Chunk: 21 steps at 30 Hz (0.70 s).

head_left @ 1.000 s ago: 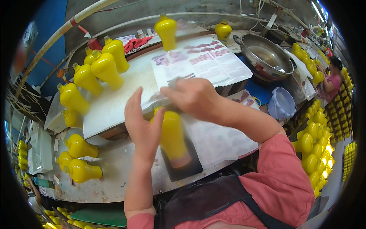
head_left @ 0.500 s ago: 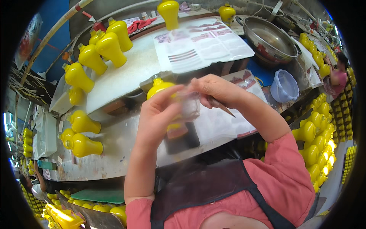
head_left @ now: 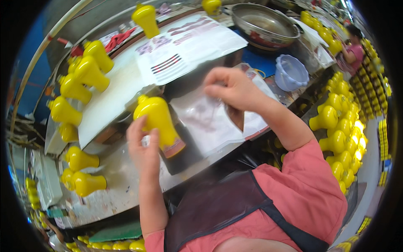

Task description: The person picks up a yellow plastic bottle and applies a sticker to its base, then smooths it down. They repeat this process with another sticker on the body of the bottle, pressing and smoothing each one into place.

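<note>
In front of me a yellow vase-shaped bottle point(head_left: 157, 119) lies tilted on a dark pad point(head_left: 187, 153), a pinkish patterned band near its base. Beside the bottle is my left hand point(head_left: 145, 149), fingers and thumb apart; its fingertips overlap the bottle's side, and whether they touch I cannot tell. A small whitish spot shows between thumb and fingers. My right hand point(head_left: 235, 88) is closed above the printed sheets, with a pointed brown blade point(head_left: 236, 117) sticking down from it. Something thin and translucent, blurred, seems to hang at its fingertips. Below lies a whitish sheet point(head_left: 201, 115).
Further yellow bottles point(head_left: 90, 73) stand along the left of the white board point(head_left: 119, 77). A printed decal sheet point(head_left: 197, 46) lies across it. Right of this are a wide metal basin point(head_left: 264, 27) and a pale blue bucket point(head_left: 290, 73). A co-worker point(head_left: 352, 50) sits far right.
My hands have moved apart, left hand down beside the bottle, right hand staying raised. The clear film between them is gone from there. The view has shifted, showing the bottle more fully.
</note>
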Motion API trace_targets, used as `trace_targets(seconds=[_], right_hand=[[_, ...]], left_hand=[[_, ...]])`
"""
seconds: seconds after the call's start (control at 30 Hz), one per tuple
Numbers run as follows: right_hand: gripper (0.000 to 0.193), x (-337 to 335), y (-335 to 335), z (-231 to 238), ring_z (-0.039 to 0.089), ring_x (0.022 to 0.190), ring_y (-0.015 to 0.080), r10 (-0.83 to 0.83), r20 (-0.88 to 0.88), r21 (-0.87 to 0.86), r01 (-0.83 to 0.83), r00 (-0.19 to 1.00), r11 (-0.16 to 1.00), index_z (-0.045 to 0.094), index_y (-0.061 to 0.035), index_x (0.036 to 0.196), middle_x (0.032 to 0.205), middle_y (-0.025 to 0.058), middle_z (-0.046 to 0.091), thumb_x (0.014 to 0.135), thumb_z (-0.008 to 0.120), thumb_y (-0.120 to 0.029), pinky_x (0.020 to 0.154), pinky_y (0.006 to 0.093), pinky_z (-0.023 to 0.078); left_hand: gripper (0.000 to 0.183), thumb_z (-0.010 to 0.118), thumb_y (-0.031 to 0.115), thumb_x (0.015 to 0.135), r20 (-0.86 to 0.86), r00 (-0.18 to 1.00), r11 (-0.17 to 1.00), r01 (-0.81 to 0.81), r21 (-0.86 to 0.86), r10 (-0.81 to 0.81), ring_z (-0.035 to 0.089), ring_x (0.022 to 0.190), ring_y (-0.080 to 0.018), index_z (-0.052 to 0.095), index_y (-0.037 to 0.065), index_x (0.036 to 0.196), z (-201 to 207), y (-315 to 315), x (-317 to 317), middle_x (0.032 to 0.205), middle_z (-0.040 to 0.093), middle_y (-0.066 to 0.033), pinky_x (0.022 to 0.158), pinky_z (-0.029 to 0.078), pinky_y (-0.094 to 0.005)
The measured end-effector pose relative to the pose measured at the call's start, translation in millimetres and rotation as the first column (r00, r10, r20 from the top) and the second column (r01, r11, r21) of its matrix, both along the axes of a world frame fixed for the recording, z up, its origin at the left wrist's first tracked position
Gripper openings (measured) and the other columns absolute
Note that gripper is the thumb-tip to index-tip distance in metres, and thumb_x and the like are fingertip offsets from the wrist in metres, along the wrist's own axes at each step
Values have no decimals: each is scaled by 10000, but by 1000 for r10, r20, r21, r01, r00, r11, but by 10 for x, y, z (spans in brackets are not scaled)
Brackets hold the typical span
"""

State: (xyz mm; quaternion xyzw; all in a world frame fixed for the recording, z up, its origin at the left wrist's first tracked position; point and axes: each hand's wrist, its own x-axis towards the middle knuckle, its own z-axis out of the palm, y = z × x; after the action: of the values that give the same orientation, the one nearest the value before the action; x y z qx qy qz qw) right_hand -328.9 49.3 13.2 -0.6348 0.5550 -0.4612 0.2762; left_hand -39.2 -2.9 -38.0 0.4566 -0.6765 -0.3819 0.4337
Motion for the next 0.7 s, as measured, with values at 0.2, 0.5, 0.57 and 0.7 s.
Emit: trace_targets(seconds=[0.2,0.5,0.57,0.7], right_hand=[[199,-1915,457,-100,664,905,154,-671,-380,-139,678,637,722,730,-57,1075,972,58,736,970,684,-219,831,310,531],[270,-4174,1191,-713,714,960,399,-465,-875,-124,865,136,486,713,-40,993,976,225,735,925,688,-300,858,467,544],[269,-4361,1142,-880,714,955,405,-319,-931,-8,865,177,501,706,-38,979,969,227,733,913,700,-299,853,478,545],[268,-4295,1010,-907,715,950,409,-170,-934,177,818,316,548,696,-54,971,979,222,731,913,698,-315,820,484,550]], left_hand=[[835,611,104,985,-386,921,934,89,347,55,388,1449,-290,131,106,1668,-459,-196,39,1601,348,-159,1180,340,-401],[869,679,86,949,-659,751,854,318,412,38,426,1424,-274,156,111,1644,-554,-269,37,1562,396,-132,1192,352,-412],[886,706,93,931,-654,755,845,316,432,52,434,1420,-275,168,91,1635,-522,-271,30,1558,400,-133,1190,361,-415],[931,733,128,927,-581,814,863,271,427,31,445,1411,-283,137,63,1640,-476,-231,20,1563,392,-153,1175,385,-417]])
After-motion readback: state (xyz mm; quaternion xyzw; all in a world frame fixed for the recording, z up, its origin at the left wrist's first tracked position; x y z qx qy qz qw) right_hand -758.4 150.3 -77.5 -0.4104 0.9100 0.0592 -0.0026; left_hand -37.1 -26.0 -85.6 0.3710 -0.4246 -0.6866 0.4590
